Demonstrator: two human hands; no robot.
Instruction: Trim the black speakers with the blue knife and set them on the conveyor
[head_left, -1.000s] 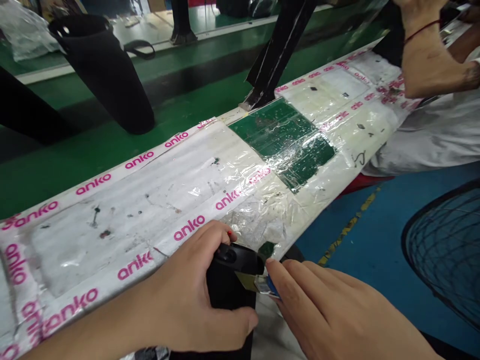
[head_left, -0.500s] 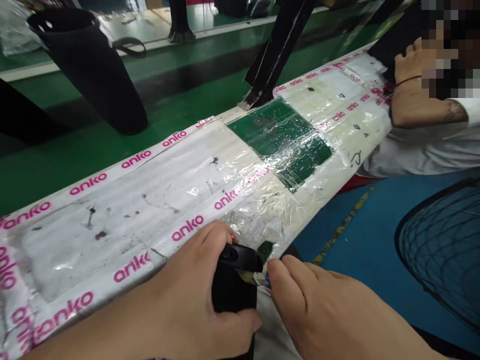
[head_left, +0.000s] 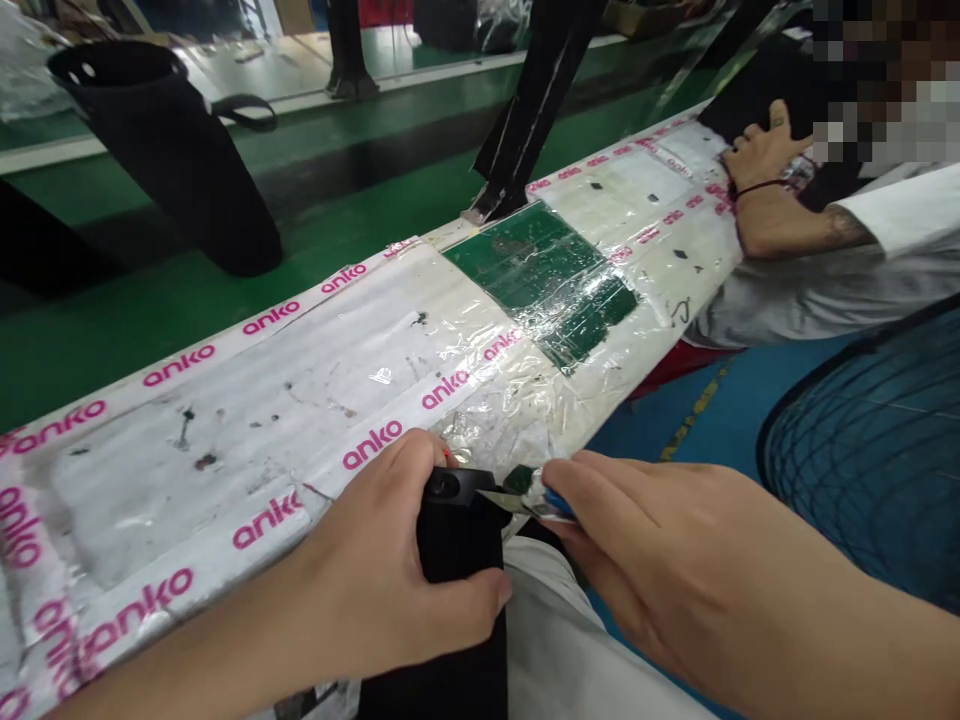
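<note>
My left hand [head_left: 420,560] is closed round a black fabric sleeve [head_left: 469,640], which stands up near the table's front edge. At its top, a rim with a round eyelet [head_left: 444,484] shows above my thumb. In my right hand [head_left: 645,540] is a small blade [head_left: 504,501] with a blue handle, mostly covered by my fingers. The blade's pointed tip meets the right end of the sleeve's rim; I cannot tell whether it goes into the fabric. A taped white table [head_left: 240,470] lies beyond both hands.
Behind the table, a tall black sleeve [head_left: 172,160] with a loop stands on a green belt [head_left: 337,190]. A black post [head_left: 532,110] rises by the table. At the right, a co-worker's hand [head_left: 765,150] lies near black material. A black mesh [head_left: 877,450] is at lower right.
My right hand has moved slightly up, and its blade now shows more plainly against the rim. The co-worker's hand has spread its fingers. The view has shifted slightly.
</note>
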